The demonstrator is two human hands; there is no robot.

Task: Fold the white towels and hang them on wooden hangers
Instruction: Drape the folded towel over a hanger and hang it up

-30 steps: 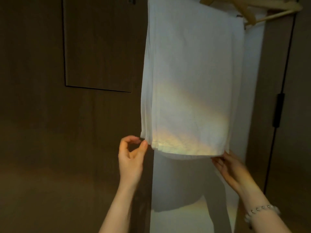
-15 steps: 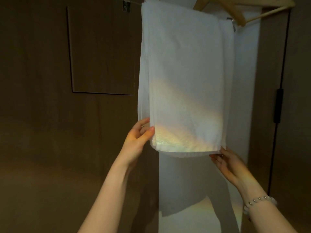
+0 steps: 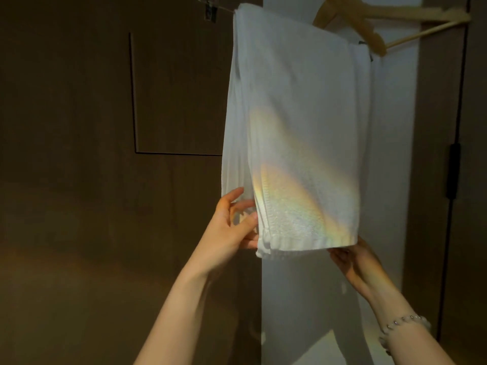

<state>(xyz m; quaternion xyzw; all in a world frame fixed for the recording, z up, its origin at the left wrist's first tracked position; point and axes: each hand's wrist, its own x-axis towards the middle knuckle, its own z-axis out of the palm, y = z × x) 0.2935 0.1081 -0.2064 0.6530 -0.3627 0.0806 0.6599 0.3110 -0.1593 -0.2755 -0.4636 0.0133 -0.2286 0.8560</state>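
Note:
A folded white towel [image 3: 297,133] hangs straight down over a hanger bar at the top of the view, with a patch of rainbow light on its lower half. A wooden hanger [image 3: 369,30] shows behind its upper right corner. My left hand [image 3: 232,227] is at the towel's lower left edge, fingers spread and touching the layered folds. My right hand [image 3: 353,259] is under the lower right corner, fingertips against the hem, partly hidden by the cloth.
Dark brown wooden panels [image 3: 105,180] fill the left side, with a recessed rectangular door outline. A bright white wall strip [image 3: 390,154] runs behind the towel. A black cord with an inline switch [image 3: 453,169] hangs at the right. A metal clip [image 3: 209,11] hangs top left.
My left hand rose from below the towel's corner and moved onto its left edge. The right hand stayed at the lower right corner. The view shifted slightly.

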